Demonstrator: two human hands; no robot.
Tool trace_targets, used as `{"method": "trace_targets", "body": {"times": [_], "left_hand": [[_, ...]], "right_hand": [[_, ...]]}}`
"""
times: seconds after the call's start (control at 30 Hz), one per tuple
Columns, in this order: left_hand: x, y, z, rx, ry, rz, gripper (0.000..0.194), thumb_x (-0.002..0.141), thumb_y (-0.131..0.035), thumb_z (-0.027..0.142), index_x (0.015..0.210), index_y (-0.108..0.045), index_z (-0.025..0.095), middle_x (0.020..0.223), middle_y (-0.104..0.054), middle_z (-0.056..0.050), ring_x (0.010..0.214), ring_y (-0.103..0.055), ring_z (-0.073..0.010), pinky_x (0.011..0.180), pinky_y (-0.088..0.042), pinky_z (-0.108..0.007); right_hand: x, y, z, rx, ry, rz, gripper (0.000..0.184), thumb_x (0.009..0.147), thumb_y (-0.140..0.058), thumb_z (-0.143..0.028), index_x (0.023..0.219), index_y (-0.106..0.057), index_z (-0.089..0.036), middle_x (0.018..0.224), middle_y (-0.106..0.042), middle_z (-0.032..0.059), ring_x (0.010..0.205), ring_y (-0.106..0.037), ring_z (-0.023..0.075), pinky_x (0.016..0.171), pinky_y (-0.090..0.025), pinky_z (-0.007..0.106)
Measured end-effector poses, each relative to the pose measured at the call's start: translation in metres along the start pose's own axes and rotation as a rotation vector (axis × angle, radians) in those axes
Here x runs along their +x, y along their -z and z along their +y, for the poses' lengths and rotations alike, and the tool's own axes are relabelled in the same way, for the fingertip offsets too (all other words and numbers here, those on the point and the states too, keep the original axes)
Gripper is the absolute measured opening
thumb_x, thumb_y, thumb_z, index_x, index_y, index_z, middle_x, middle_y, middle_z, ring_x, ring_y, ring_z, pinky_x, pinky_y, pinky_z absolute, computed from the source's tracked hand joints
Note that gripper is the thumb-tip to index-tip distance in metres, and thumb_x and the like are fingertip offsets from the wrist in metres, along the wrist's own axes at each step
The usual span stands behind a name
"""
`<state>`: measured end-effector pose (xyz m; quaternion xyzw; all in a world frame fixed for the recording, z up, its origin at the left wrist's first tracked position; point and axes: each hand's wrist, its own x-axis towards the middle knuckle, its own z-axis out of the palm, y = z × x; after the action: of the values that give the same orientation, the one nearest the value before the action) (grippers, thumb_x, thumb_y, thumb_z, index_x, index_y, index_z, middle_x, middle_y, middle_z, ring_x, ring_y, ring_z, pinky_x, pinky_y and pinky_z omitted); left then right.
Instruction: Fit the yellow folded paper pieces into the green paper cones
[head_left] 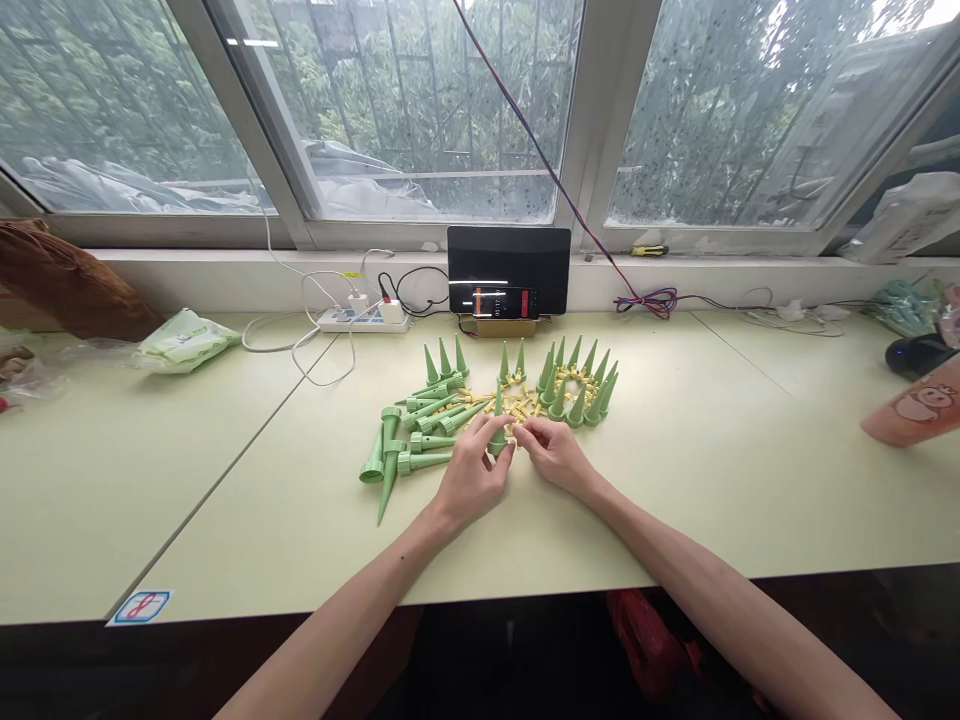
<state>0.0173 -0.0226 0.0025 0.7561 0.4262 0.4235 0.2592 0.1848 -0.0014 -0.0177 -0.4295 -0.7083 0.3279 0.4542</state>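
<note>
My left hand is closed around the base of a green plastic spike, which stands point up on the table. Close beside it on the right, my right hand has its fingers pinched together; whatever sits between them is too small or hidden to make out. Just beyond both hands lies a heap of small yellow plastic pieces. Several green spikes lie on their sides to the left, some overlapping. More spikes stand upright in a ring at the right, around other yellow pieces.
Behind the spikes a phone leans against a black tablet-like screen. A power strip with loose cables lies at the back left, near a green packet. A pink cup is at the right edge of the table.
</note>
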Motion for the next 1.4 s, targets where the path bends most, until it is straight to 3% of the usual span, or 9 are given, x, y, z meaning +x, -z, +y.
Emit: {"method": "trace_targets", "body": {"times": [0.27,0.5,0.7,0.97,1.2,1.4], "left_hand": [[0.0,-0.0007,-0.0009,0.005,-0.009,0.008,0.031,0.092,-0.054,0.022,0.122,-0.061,0.024,0.103,-0.059,-0.006,0.072,-0.055,-0.0127,0.049,-0.05,-0.02],[0.0006,-0.0008,-0.0006,0.04,0.003,0.044,0.031,0.092,-0.055,0.022,0.122,-0.061,0.024,0.103,-0.059,-0.005,0.074,-0.055,-0.0127,0.051,-0.049,-0.02],[0.0006,-0.0011,-0.0006,0.045,-0.01,0.047,0.031,0.091,-0.055,0.021,0.122,-0.061,0.023,0.101,-0.06,-0.006,0.075,-0.055,-0.014,0.051,-0.049,-0.021],[0.0006,-0.0011,-0.0016,0.029,-0.012,0.025,0.03,0.09,-0.055,0.02,0.12,-0.061,0.023,0.1,-0.059,-0.006,0.077,-0.055,-0.0141,0.049,-0.049,-0.019],[0.0012,-0.0013,0.0003,0.037,-0.004,0.042,0.03,0.091,-0.056,0.02,0.121,-0.061,0.024,0.101,-0.06,-0.006,0.077,-0.055,-0.014,0.05,-0.048,-0.019],[0.0005,-0.0014,-0.0003,0.023,0.009,0.023,0.031,0.091,-0.055,0.02,0.121,-0.061,0.024,0.101,-0.059,-0.005,0.073,-0.055,-0.0122,0.048,-0.048,-0.019]], "right_hand": [[0.0011,0.0,0.0022,0.047,-0.021,-0.006,0.05,0.099,-0.042,-0.051,0.062,-0.05,-0.019,0.054,-0.045,-0.0022,0.052,-0.042,0.0128,0.055,-0.034,0.027],[-0.0022,0.0026,-0.0034,0.147,-0.054,-0.042,0.029,0.093,-0.057,-0.048,0.095,-0.059,-0.019,0.065,-0.053,-0.0024,0.058,-0.049,0.0138,0.054,-0.038,0.026],[-0.0012,0.0018,-0.003,0.136,-0.04,-0.042,0.034,0.092,-0.056,-0.052,0.086,-0.059,-0.019,0.067,-0.053,-0.0012,0.057,-0.045,0.0132,0.053,-0.036,0.027],[0.001,0.0014,-0.0016,0.045,-0.034,-0.02,0.047,0.095,-0.047,-0.055,0.066,-0.052,-0.019,0.055,-0.041,-0.0031,0.052,-0.037,0.012,0.05,-0.03,0.027],[-0.002,0.002,-0.0014,0.19,-0.071,-0.078,0.031,0.092,-0.057,-0.05,0.098,-0.058,-0.019,0.057,-0.046,-0.0062,0.05,-0.041,0.0114,0.048,-0.033,0.025],[-0.0012,0.0023,-0.0031,0.154,-0.062,-0.065,0.032,0.091,-0.057,-0.05,0.087,-0.06,-0.018,0.058,-0.044,-0.005,0.051,-0.037,0.011,0.048,-0.03,0.025]]}}
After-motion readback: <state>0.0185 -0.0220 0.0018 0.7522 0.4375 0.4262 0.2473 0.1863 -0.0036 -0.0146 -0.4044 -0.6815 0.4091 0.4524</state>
